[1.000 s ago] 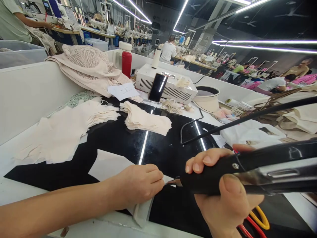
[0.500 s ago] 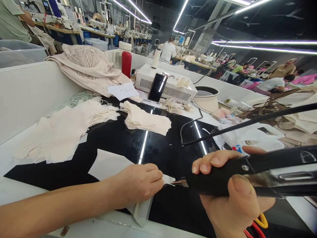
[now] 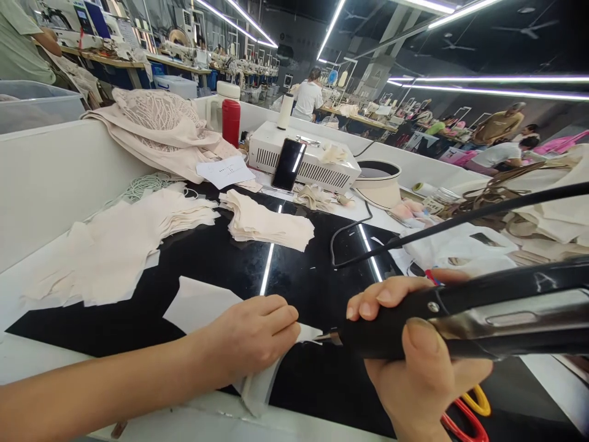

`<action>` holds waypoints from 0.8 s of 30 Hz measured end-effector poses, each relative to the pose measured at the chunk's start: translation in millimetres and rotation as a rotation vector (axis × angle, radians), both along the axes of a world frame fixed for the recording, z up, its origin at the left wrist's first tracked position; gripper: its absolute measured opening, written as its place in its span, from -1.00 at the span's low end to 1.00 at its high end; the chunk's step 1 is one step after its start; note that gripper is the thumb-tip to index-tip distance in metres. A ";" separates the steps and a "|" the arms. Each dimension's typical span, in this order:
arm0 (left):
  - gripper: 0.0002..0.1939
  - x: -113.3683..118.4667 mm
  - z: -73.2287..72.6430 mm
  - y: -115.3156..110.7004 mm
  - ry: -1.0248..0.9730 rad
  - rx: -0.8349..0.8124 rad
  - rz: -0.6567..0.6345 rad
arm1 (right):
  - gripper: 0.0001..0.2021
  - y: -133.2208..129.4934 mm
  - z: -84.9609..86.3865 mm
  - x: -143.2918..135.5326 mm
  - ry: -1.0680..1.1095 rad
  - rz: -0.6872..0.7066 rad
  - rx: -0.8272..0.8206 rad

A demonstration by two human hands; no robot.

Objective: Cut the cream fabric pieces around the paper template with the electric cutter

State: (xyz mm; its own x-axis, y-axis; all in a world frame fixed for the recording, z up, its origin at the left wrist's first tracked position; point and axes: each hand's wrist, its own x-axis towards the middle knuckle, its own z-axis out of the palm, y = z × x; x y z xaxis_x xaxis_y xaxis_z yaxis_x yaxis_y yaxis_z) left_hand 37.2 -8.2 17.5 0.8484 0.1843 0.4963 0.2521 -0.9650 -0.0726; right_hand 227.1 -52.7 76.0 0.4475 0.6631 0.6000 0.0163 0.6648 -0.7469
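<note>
A pale fabric piece (image 3: 202, 305) lies on the glossy black tabletop (image 3: 322, 393). Closed over its right part is my left hand (image 3: 262, 331), fingers curled on the cloth, with a narrow tip of fabric showing to the right of the knuckles. My right hand (image 3: 414, 356) is wrapped round a black handheld tool (image 3: 381, 325) with a metal plate on its side and a cord above. The tool's thin metal tip meets or nearly meets that fabric tip. Part of the cloth hangs down below my left hand, near the table's front edge.
Stacked cream pieces (image 3: 271, 227) and a wider pile (image 3: 110, 245) lie behind. Farther back are a phone (image 3: 288, 164), a white vented box (image 3: 317, 159) and a red bottle (image 3: 230, 123). Red and yellow handles (image 3: 467, 420) show at lower right. Other people work in the background.
The view has shifted slightly. My right hand and the tool appear a little farther left, and more of the red and yellow handles shows. Both hands keep their hold.
</note>
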 end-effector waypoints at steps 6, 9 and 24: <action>-0.65 -10.6 2.7 -20.2 0.052 -0.208 0.110 | -0.61 -5.1 -3.3 1.2 -0.002 0.019 -0.009; -0.60 -17.3 -1.1 -27.6 0.120 -0.322 0.169 | -0.61 -7.4 -4.4 1.1 0.006 0.042 -0.001; -0.56 -19.7 -4.8 -18.9 0.155 -0.348 0.202 | -0.58 -18.9 -2.1 -6.7 0.046 0.067 -0.028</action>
State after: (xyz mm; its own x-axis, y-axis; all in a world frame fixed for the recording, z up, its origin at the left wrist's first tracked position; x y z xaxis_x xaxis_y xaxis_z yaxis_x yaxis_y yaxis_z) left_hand 17.5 -27.1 12.6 0.8376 0.4885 0.2448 0.4504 -0.8709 0.1966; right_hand 220.4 -71.6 73.9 0.4282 0.7090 0.5603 -0.0622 0.6417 -0.7644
